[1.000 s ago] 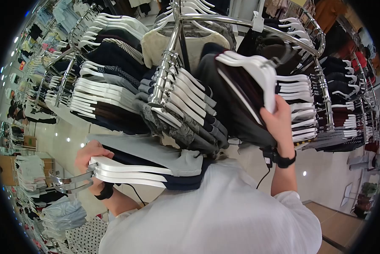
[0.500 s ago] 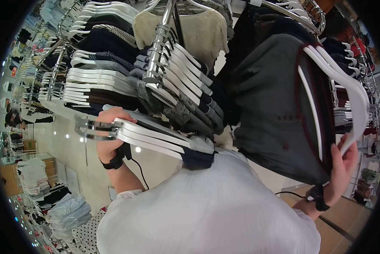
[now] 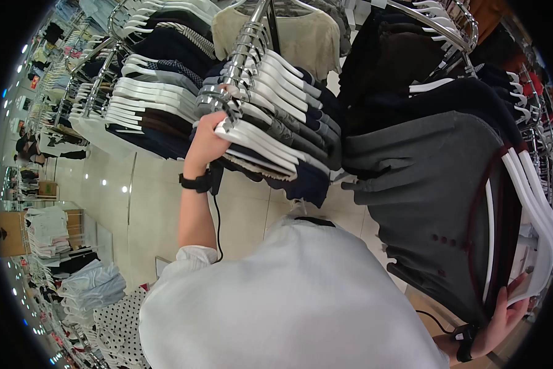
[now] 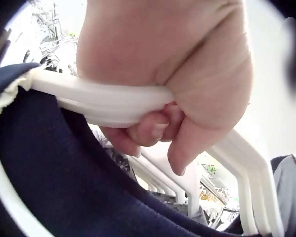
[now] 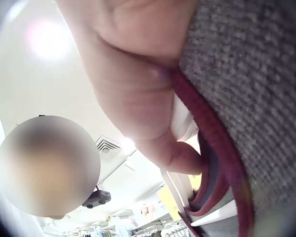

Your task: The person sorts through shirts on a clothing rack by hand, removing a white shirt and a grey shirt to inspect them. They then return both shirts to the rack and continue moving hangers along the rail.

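At the near end of the front rail, my left hand grips a bundle of white hangers with navy garments. In the left wrist view the fingers curl under the hanger bars, and a navy garment hangs below. The hooks overlap the chrome rail in the head view. Far to the right, my right hand holds white hangers bearing a grey top with maroon trim. In the right wrist view its thumb lies against the maroon-edged neckline.
More hangers with clothes fill the rack arm at left. A cream top faces forward at the back, and dark garments hang behind the grey top. Tiled floor lies below. At lower left are folded light clothes.
My left hand has carried its hangers up and right to the front rail's end. My right hand has drawn the grey top away from the rack, right and downward.
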`<control>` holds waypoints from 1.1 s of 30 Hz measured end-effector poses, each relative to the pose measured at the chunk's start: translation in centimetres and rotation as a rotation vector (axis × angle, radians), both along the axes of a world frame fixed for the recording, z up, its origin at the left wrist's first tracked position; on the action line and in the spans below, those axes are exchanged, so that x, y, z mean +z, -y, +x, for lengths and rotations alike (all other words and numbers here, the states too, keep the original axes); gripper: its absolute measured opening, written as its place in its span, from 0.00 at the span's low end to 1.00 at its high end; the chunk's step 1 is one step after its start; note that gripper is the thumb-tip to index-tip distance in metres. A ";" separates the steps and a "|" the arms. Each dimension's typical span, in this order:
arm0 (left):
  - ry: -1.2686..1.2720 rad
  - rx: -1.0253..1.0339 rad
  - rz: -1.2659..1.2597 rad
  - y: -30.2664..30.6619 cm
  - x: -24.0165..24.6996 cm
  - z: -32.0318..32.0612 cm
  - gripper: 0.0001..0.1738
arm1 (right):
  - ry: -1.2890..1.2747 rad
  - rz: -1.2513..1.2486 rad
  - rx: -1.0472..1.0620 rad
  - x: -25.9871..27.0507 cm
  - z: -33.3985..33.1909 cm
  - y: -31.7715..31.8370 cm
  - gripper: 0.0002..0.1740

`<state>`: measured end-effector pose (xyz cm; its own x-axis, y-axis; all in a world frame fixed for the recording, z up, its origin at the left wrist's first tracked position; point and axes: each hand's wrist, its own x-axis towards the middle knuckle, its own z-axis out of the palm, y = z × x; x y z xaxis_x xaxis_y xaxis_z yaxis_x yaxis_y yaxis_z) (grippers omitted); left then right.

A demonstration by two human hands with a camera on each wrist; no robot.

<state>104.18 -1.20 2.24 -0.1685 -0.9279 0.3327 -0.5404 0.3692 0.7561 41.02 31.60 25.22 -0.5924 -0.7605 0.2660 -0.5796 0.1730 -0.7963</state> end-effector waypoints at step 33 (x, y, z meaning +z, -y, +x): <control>0.003 -0.025 -0.069 2.5 -1.8 -0.7 0.12 | 0.052 -0.027 0.005 -2.9 0.2 -5.7 0.34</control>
<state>103.45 -3.66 0.49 -0.1926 -0.8982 0.3952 -0.5324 0.4339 0.7268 41.24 37.34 22.36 -0.6019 -0.7566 0.2555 -0.5381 0.1479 -0.8298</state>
